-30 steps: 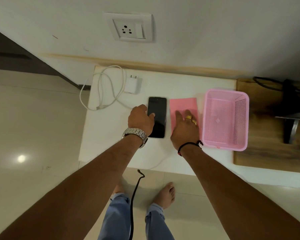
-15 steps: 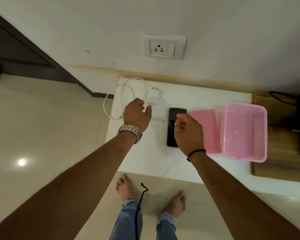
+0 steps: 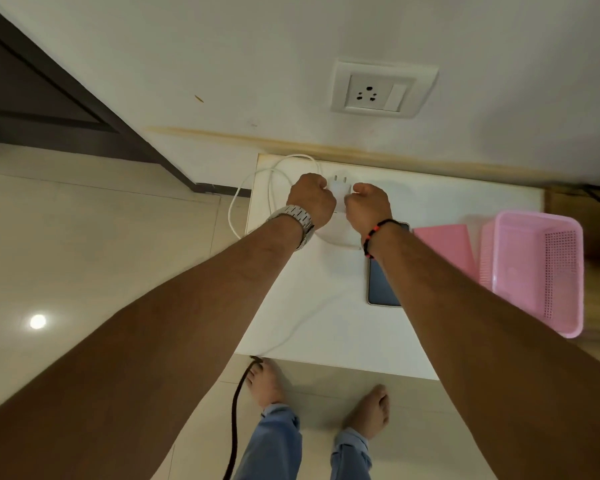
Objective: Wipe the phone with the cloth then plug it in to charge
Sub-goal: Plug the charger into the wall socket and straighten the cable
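- Two hands now at the charger adapter (image 3: 342,188) at the back of the bench (image 3: 326,323); half a second ago only my left was near it and my right was on the phone, so EARLIER frames differ.
- Left hand (image 3: 311,199) fingers curled, on the adapter's left side, seems to grip it or the cable; exact contact hidden.
- Right hand (image 3: 368,206) fingers curled, pinching the adapter's right side.
- Adapter prongs point up toward the wall; wall socket (image 3: 381,89) above is empty.
- Phone (image 3: 381,282) lies flat, screen up, on the bench, partly under my right forearm; neither hand touches it now.
- Pink cloth (image 3: 444,244) flat beside the phone on its right, untouched.
- Judgement: wiping looks finished, I have moved to the charging step; plug not yet in the socket, cable not yet in the phone.
- White cable (image 3: 253,178) loops off the bench's left edge.
- Pink basket (image 3: 568,233) right of the cloth; nothing seen inside, view blurred there.
- Dark cord (image 3: 238,403) hangs to the floor by my feet.
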